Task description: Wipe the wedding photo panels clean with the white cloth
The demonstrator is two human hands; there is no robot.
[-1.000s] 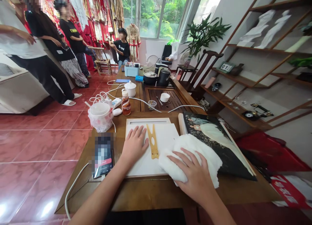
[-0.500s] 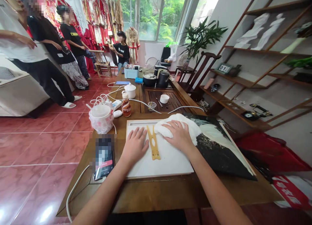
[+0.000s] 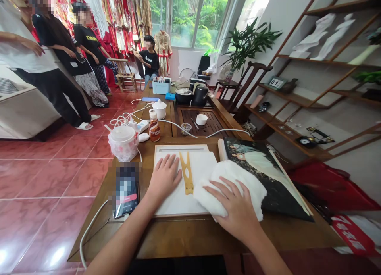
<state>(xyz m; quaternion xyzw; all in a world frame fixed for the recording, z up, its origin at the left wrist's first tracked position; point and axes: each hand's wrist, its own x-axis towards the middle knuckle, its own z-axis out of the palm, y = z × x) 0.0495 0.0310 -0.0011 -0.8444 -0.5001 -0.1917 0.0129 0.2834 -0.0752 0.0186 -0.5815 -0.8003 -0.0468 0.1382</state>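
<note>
My left hand (image 3: 165,175) lies flat with its fingers stretched out on a white sheet (image 3: 174,204) resting on a pale, framed board (image 3: 183,147). Just right of those fingers is a flat, tan-yellow piece (image 3: 187,175) with two long prongs, an oval hole and a notched lower end. A thick, fluffy white cloth (image 3: 253,183) is under my right hand (image 3: 235,203). That hand's fingers press into the cloth from above and its thumb is by the near edge. The cloth covers the sheet's right side and overlaps a large photo print (image 3: 276,197).
A phone (image 3: 127,191) on a cable lies left of the board. Behind it stand a plastic-wrapped tub (image 3: 122,142), a brown-labelled bottle (image 3: 154,126) and a white lidded pot (image 3: 159,109). A tea tray (image 3: 184,114) holds a white cup (image 3: 201,120). Several people are at the back left.
My right hand has drawn the white cloth toward me and to the right, uncovering the sheet's upper right and more of the photo print. The left hand has stayed in place.
</note>
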